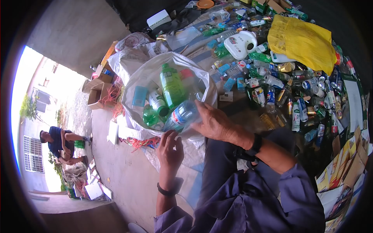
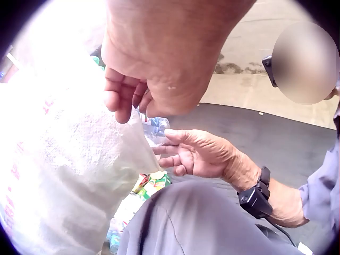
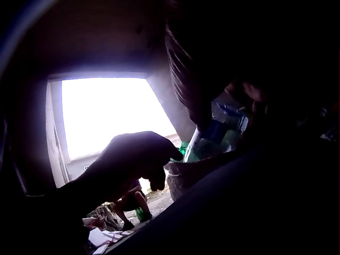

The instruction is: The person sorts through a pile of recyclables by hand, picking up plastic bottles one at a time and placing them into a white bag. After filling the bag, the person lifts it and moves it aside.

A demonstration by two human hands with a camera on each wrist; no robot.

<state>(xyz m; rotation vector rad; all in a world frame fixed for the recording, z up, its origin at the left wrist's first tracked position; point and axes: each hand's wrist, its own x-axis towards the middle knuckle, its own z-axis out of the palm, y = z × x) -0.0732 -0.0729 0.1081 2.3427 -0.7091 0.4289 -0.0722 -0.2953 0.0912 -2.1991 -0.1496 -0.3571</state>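
A clear plastic bottle (image 1: pixel 182 113) with a blue-and-white label lies tilted at the mouth of a white woven sack (image 1: pixel 132 83). My right hand (image 1: pixel 215 122) holds it near its base, thumb and fingers on opposite sides; in the left wrist view the right hand's (image 2: pixel 204 156) fingers are fairly straight. At the sack's near rim is my left hand (image 1: pixel 169 151), fingers loosely bent beside the bottle and holding nothing visible. Inside the sack are a large green bottle (image 1: pixel 172 83), a white-labelled green one (image 1: pixel 157 101) and other bottles. The right wrist view is mostly dark.
Bottles and cans cover the floor to the right, with a white jug (image 1: pixel 241 44) and yellow sack (image 1: pixel 301 40) among them. Flattened cardboard (image 1: pixel 347 167) is stacked at far right. Cardboard boxes (image 1: pixel 99 93) stand left of the sack. A person (image 1: pixel 62 143) sits outside.
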